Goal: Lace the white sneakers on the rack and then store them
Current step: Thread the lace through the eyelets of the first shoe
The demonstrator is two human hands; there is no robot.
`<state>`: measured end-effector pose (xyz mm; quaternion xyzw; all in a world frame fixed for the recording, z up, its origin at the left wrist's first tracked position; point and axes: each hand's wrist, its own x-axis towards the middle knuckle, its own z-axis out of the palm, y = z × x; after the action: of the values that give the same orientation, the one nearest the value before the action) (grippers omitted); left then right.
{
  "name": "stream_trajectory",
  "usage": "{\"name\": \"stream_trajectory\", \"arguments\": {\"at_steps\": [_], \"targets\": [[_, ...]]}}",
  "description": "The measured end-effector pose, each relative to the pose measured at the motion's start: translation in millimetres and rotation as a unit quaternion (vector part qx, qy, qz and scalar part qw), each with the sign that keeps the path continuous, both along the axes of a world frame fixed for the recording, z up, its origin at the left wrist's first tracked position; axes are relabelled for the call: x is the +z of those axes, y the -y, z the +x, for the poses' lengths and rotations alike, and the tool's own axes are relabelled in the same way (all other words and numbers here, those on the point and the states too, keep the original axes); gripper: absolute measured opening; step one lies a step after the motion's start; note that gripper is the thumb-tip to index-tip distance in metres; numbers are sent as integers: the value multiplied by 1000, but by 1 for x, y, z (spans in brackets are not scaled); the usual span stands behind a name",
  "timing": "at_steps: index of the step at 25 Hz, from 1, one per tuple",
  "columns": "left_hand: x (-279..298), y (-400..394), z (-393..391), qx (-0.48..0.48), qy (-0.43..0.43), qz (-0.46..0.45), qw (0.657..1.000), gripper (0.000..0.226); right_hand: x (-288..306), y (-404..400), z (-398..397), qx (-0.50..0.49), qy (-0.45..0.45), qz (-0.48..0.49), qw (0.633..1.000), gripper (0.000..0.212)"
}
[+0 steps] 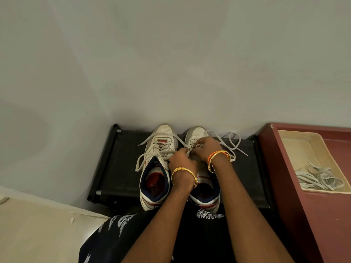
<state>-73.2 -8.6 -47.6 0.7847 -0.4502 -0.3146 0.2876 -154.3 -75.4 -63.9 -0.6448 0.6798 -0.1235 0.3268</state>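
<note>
Our left hand [181,158] and right hand [206,148] both pinch the pale flat lace [230,144] over the right white high-top sneaker [195,134], at the black fabric rack's [121,158] back edge. If we pull unevenly, we think its loose ends may slip out of an eyelet or tangle.

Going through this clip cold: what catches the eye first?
Two white sneakers stand side by side on a black rack against the wall. Both hands, left hand and right hand, pinch the lace over the right-side shoe. A tray of spare laces sits on the red cabinet at right.
</note>
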Motion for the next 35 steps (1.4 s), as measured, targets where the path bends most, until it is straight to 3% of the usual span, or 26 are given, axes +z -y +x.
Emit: {"name": "stream_trajectory", "arguments": {"at_steps": [2, 4, 8, 10, 12, 15, 18, 19, 20, 21, 22, 24, 25, 26, 27, 29, 35], "targets": [[-1, 1, 0, 1, -3, 2, 1000, 34, -3, 1, 11, 12, -79, 28, 996, 22], [-4, 1, 1, 6, -3, 5, 1000, 31, -2, 0, 13, 3, -88, 31, 996, 22], [-3, 1, 0, 20, 11, 6, 1000, 24, 10, -7, -12, -73, 68, 43, 994, 13], [0, 1, -1, 32, 14, 10, 999, 27, 18, -9, -37, -164, 152, 32, 974, 8], [2, 2, 0, 42, 17, 12, 999, 31, 19, -9, -72, -311, 249, 14, 917, 6], [2, 3, 0, 40, 15, 17, 999, 32, 12, -18, -114, -490, 421, 37, 763, 19], [1, 3, -1, 34, 12, 21, 999, 33, 5, -18, -112, -530, 591, 25, 608, 24], [1, 3, -1, 31, 12, 21, 999, 33, 7, -14, -102, -522, 621, 6, 584, 23], [1, 2, -1, 27, 13, 20, 999, 34, 10, -9, -89, -505, 623, -16, 596, 19], [1, 2, -1, 23, 13, 19, 999, 33, 12, -3, -75, -475, 600, -36, 643, 13], [1, 2, -1, 17, 14, 18, 1000, 32, 16, 0, -61, -423, 549, -52, 719, 9], [-1, 3, -1, 8, 16, 14, 1000, 32, 11, 3, -35, -255, 362, -45, 895, 10], [-2, 3, -1, 5, 17, 11, 1000, 31, 5, 4, -24, -152, 230, -27, 961, 14], [-3, 4, -2, 0, 18, 9, 1000, 29, -1, 5, -15, -61, 106, -5, 993, 19], [-4, 4, -1, -4, 17, 7, 1000, 28, -6, 6, -6, -2, 10, 6, 1000, 23], [-4, 4, -1, -7, 11, 4, 1000, 27, -8, 8, 6, 30, -91, 9, 995, 26], [-6, 5, -1, -3, 17, 4, 1000, 24, -5, 3, 18, 19, -159, -33, 987, 24]]}}
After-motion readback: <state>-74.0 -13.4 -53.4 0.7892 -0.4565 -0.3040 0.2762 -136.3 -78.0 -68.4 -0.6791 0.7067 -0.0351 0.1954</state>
